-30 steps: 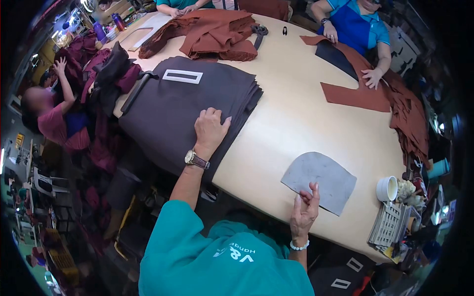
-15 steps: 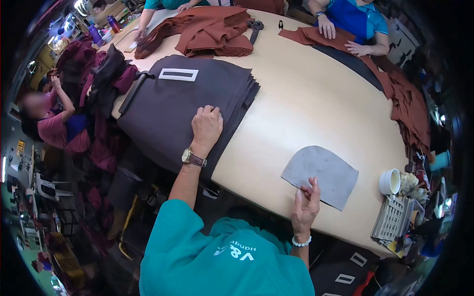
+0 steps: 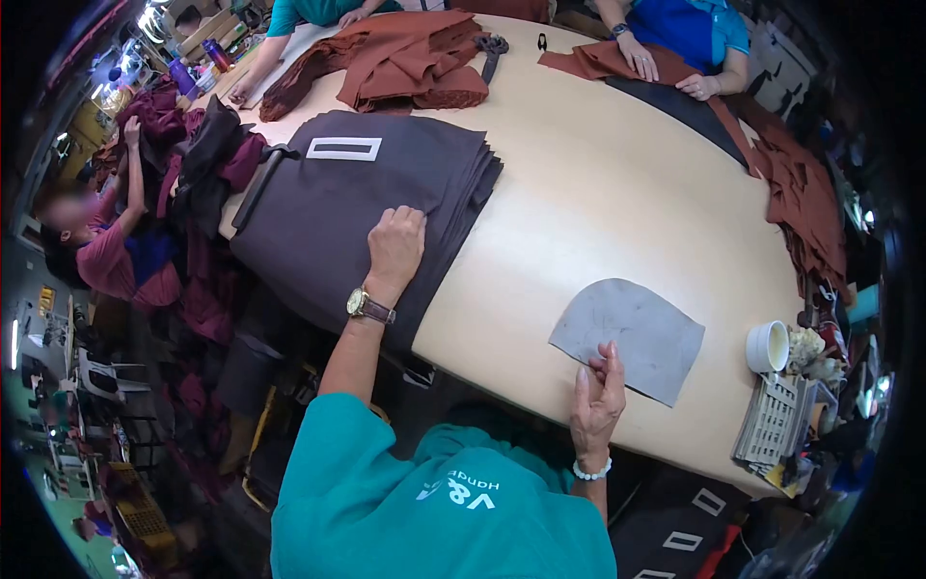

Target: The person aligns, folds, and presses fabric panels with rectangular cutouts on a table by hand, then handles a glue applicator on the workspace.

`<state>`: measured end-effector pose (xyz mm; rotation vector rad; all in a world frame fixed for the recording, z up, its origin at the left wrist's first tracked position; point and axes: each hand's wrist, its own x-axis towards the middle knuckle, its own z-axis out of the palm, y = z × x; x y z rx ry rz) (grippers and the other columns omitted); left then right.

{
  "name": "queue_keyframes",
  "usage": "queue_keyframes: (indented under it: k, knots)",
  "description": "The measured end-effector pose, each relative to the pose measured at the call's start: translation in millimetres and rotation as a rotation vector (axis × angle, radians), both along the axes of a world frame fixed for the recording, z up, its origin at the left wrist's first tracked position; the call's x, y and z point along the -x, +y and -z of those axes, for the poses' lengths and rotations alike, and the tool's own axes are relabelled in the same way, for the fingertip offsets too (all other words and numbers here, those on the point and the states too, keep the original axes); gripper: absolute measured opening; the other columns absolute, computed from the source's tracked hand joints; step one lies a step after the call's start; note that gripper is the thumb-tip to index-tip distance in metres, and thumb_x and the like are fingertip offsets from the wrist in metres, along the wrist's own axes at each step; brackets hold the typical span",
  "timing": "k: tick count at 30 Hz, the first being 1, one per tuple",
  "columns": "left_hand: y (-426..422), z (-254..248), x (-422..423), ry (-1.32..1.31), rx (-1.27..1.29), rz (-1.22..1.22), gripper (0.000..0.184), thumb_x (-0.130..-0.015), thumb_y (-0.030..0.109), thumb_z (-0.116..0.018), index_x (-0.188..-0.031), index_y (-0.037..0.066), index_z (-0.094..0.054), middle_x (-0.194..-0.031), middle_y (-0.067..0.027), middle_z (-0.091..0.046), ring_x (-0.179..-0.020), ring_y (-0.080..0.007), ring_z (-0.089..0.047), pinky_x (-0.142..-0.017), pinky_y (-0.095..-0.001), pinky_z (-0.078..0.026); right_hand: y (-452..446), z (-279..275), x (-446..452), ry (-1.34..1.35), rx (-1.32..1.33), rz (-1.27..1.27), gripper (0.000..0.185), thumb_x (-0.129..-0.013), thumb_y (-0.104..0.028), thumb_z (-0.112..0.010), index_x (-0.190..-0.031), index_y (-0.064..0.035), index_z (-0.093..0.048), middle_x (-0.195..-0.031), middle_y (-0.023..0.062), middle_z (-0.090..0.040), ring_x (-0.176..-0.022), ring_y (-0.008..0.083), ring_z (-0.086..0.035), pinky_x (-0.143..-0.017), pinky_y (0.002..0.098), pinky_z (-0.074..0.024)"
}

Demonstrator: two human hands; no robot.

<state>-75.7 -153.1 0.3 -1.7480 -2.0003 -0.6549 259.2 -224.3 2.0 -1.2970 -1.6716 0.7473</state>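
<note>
Your left hand (image 3: 396, 248) rests on the dark cloth stack (image 3: 347, 217) near its right edge, knuckles up, fingers curled in narrow and close together; whether they pinch any cloth, you cannot tell from this view. Your right hand (image 3: 598, 403) is partly open, thumb apart from loosely bent fingers, over the lower edge of the grey piece (image 3: 632, 333); whether the fingertips touch it or hold something small is unclear. You wear one watch (image 3: 358, 302) with a brown strap on your left wrist and one bracelet (image 3: 592, 470) of pale round beads on your right.

The stack is one pile of many thin, matte, almost black-brown layers, fanned at the right edge and hanging over the near left side of the table (image 3: 540, 241). One white rectangular frame (image 3: 343, 149) lies on top, and one long dark bar (image 3: 258, 193) along its left edge. The grey piece is single, flat and smooth, faintly marked, with a domed top, lying to the right of the stack, well apart.

Farther out are two piles of rust cloth, one beyond the stack (image 3: 415, 68) and one at the right (image 3: 805, 207), and one white cup (image 3: 767, 346) above one slatted basket (image 3: 772, 417).
</note>
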Motion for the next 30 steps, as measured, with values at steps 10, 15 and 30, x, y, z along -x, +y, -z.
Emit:
queue_keyframes:
  k: [10, 15, 30]
  knots:
    - [-10, -18, 33, -1.474, -0.16, 0.165, 0.013, -0.086, 0.012, -0.061, -0.084, -0.001, -0.065, -0.075, 0.0048, -0.059, -0.066, -0.0026, -0.05, -0.061, -0.0194, -0.042, 0, 5, -2, 0.019, 0.011, -0.011, 0.053, -0.083, -0.002, -0.054, -0.133, 0.0013, -0.037, -0.117, 0.0155, -0.053, -0.095, 0.0219, -0.054, -0.087, 0.0323, -0.0435]
    - [-28, -31, 7, -1.022, -0.199, 0.112, 0.02, -0.087, 0.018, -0.06, -0.081, -0.001, -0.061, -0.07, 0.0021, -0.054, -0.065, -0.0032, -0.047, -0.057, -0.0229, -0.04, -1, -3, 2, 0.083, 0.036, 0.012, 0.059, -0.082, -0.004, -0.057, -0.134, 0.0043, -0.032, -0.114, 0.0195, -0.054, -0.096, 0.0267, -0.056, -0.086, 0.0344, -0.0442]
    - [-54, -38, 8, -0.834, -0.044, -0.092, 0.015, -0.081, 0.015, -0.062, -0.08, 0.0, -0.059, -0.07, -0.0138, -0.06, -0.057, -0.0195, -0.057, -0.053, -0.0317, -0.042, -2, 1, 2, 0.037, -0.012, 0.014, 0.062, -0.082, -0.005, -0.058, -0.136, 0.002, -0.03, -0.11, 0.0198, -0.056, -0.095, 0.0268, -0.058, -0.086, 0.0342, -0.0447]
